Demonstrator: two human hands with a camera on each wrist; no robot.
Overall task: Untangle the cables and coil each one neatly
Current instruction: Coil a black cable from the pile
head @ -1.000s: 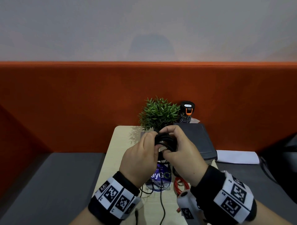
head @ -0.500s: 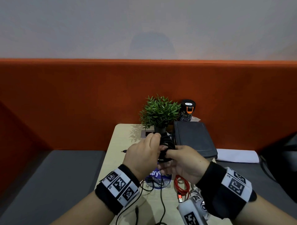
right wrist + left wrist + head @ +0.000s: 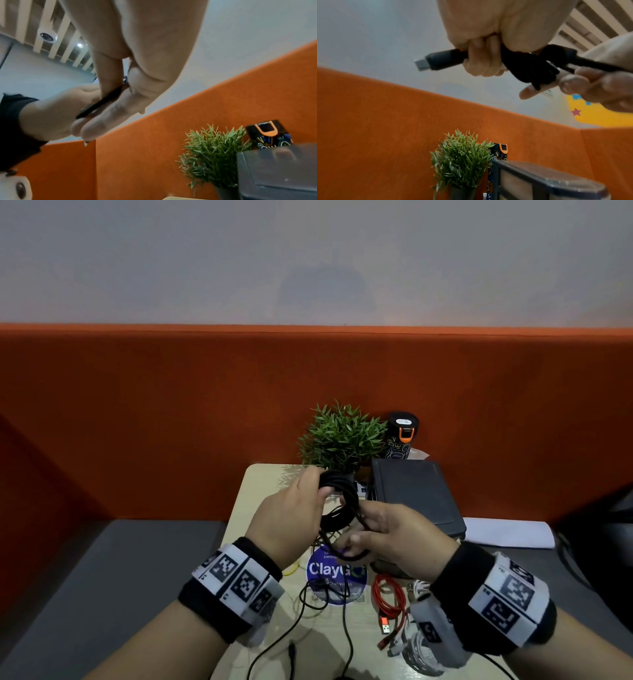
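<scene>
A black cable (image 3: 344, 501) is wound into a loose coil above the small beige table (image 3: 253, 498). My left hand (image 3: 320, 491) grips the top of the coil; in the left wrist view its fingers (image 3: 481, 63) curl round the bundle, and the cable's plug (image 3: 436, 61) pokes out to the left. My right hand (image 3: 356, 546) sits lower and to the right, pinching one strand (image 3: 101, 102) of the same cable between thumb and fingers. A red cable (image 3: 388, 601), a white cable (image 3: 418, 645) and a thin black cable (image 3: 347, 631) lie on the table under my wrists.
At the table's far end stand a potted plant (image 3: 342, 436), a black-and-orange tumbler (image 3: 402, 436) and a dark flat case (image 3: 414, 498). A blue round sticker (image 3: 329, 570) marks the tabletop. Grey bench seats (image 3: 120, 559) flank the table, with an orange partition (image 3: 171, 422) behind.
My right hand has come off the top of the coil and moved down and to the right, drawing one strand with it. The left hand keeps its grip on the coil.
</scene>
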